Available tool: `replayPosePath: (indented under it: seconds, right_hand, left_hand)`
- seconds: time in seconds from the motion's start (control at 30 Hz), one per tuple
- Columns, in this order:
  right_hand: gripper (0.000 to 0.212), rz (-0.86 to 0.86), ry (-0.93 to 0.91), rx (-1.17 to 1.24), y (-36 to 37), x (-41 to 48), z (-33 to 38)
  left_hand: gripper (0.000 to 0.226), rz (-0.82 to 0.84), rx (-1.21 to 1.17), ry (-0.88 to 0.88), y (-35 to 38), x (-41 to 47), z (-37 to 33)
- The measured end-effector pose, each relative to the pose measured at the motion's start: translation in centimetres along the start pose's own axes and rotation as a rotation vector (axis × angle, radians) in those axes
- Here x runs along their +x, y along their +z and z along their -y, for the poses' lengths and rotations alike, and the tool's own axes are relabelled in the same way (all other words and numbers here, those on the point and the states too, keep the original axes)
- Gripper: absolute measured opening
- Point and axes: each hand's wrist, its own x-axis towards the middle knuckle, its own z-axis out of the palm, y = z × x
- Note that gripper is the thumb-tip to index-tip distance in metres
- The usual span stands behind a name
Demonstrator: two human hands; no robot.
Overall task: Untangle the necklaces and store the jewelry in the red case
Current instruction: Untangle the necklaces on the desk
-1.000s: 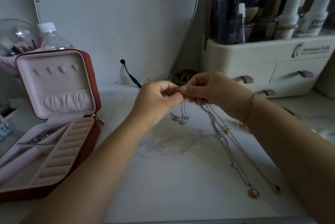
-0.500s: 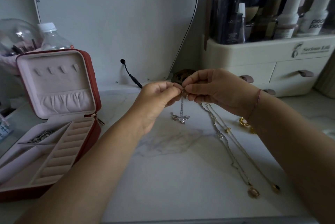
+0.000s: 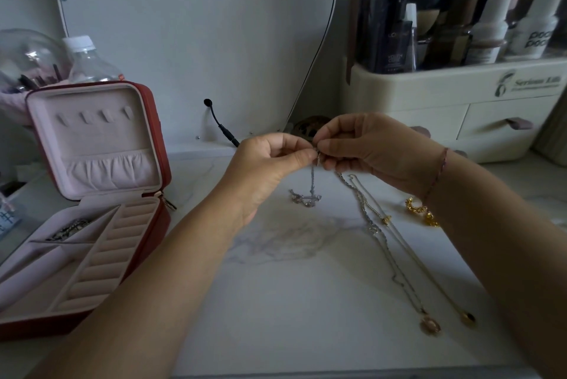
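Left hand (image 3: 267, 164) and right hand (image 3: 374, 151) pinch the top of one silver chain (image 3: 312, 177), fingertips meeting. It hangs vertical, tail bunched on the bench (image 3: 291, 302). Open red case (image 3: 153, 145) is well left, nearer the left hand. Also two pendant necklaces (image 3: 386, 243) laid lengthwise on the right, and two gold earrings (image 3: 418, 210).

White marble tabletop (image 3: 276, 302): open red case (image 3: 165, 164) left, two pendant necklaces (image 3: 372, 227) right (side by side), gold earrings (image 3: 417, 208) beside.

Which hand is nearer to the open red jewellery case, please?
Left. The left hand is right of the red jewellery case; the right hand, pinching the same silver chain, is farther right.
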Motion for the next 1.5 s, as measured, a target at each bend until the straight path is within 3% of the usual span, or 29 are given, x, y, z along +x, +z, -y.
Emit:
replayPosePath:
  seconds: [0.13,0.27,0.47,0.63,0.93,1.07,1.17,1.3,1.5]
  right_hand:
    - [0.009,0.012,0.006,-0.045,0.1,0.1,-0.1]
    - [0.031,0.117,0.004,-0.105,0.3,-0.2,0.0]
    - [0.011,-0.001,-0.066,-0.202,0.5,-0.2,0.1]
    - [0.008,-0.025,-0.057,-0.19,0.4,0.0,-0.1]
    - [0.018,0.159,0.103,0.172,0.7,0.1,-0.5]
    - [0.011,0.022,0.019,0.003,0.7,0.0,-0.2]
    - [0.014,-0.049,-0.04,-0.078,0.9,0.0,0.1]
    - [0.018,-0.052,-0.053,-0.059,1.2,-0.3,0.4]
    - [0.014,-0.06,-0.048,-0.05,1.2,-0.5,0.6]
  left_hand:
    - [0.011,-0.009,0.077,0.058,0.0,0.0,0.1]
    - [0.008,-0.008,0.048,0.014,0.0,0.1,0.2]
    - [0.017,0.018,-0.026,-0.043,0.2,0.0,-0.1]
    - [0.023,0.016,-0.053,-0.068,0.2,0.0,-0.1]
    - [0.019,-0.003,0.033,-0.005,0.2,0.2,0.4]
    - [0.02,0.004,0.029,-0.017,0.3,0.2,0.4]
    - [0.022,0.027,-0.04,-0.047,0.3,0.3,0.4]
    - [0.01,0.065,-0.148,-0.123,0.3,0.4,0.4]
    - [0.012,0.111,-0.38,-0.223,0.4,0.8,0.4]
